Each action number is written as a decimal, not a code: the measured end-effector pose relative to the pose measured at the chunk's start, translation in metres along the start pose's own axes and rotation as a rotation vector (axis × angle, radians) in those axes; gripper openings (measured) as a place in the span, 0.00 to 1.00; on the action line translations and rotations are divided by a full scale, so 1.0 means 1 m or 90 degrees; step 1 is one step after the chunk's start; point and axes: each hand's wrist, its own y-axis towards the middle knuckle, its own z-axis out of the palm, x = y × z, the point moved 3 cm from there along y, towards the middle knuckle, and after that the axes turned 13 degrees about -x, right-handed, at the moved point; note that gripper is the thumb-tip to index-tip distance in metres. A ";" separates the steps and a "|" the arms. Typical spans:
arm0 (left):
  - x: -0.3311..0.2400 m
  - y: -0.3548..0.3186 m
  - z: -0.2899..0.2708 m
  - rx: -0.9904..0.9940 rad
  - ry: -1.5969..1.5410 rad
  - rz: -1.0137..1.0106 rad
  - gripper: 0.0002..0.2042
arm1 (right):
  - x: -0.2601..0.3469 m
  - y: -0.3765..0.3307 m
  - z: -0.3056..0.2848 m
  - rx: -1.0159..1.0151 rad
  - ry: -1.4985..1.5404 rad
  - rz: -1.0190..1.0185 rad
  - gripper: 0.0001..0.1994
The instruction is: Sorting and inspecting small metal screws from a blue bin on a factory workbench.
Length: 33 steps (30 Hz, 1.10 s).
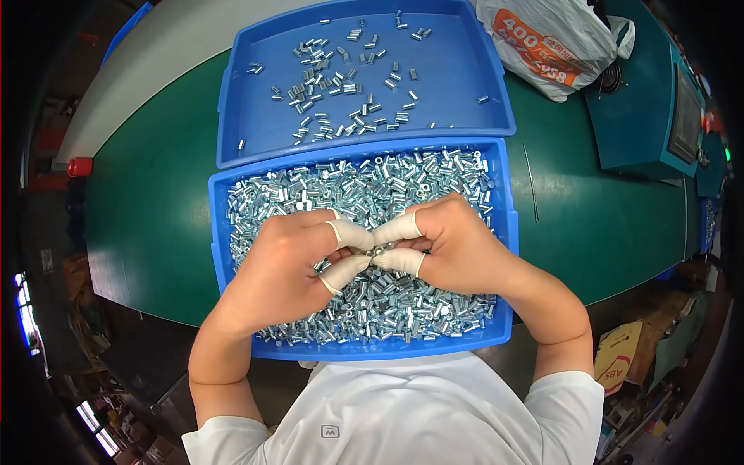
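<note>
My left hand [291, 260] and my right hand [457, 244] meet over the near blue tray [508, 232], which is heaped with small shiny metal sleeves [372, 186]. White finger cots cover my thumbs and forefingers. Together the fingertips pinch a few metal sleeves [378, 249] between them, just above the heap. Behind it, touching its far rim, lies a second blue tray [480, 101] with several sleeves [333, 85] scattered thinly, mostly on its left half.
Both trays rest on a green table top [155, 194]. A white plastic bag [554, 43] with orange print lies at the back right beside a teal machine [651, 116]. A thin wire [530, 182] lies right of the trays. Cardboard boxes stand on the floor at right.
</note>
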 end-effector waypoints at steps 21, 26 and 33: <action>0.028 -0.008 0.030 -0.193 -0.302 -0.071 0.15 | -0.017 0.001 -0.005 -0.013 0.439 0.214 0.09; 0.029 -0.008 0.031 -0.175 -0.266 -0.098 0.09 | -0.016 0.002 -0.006 -0.034 0.428 0.218 0.09; 0.027 -0.007 0.033 -0.119 -0.417 -0.323 0.06 | -0.022 0.004 -0.001 -0.043 0.433 0.206 0.09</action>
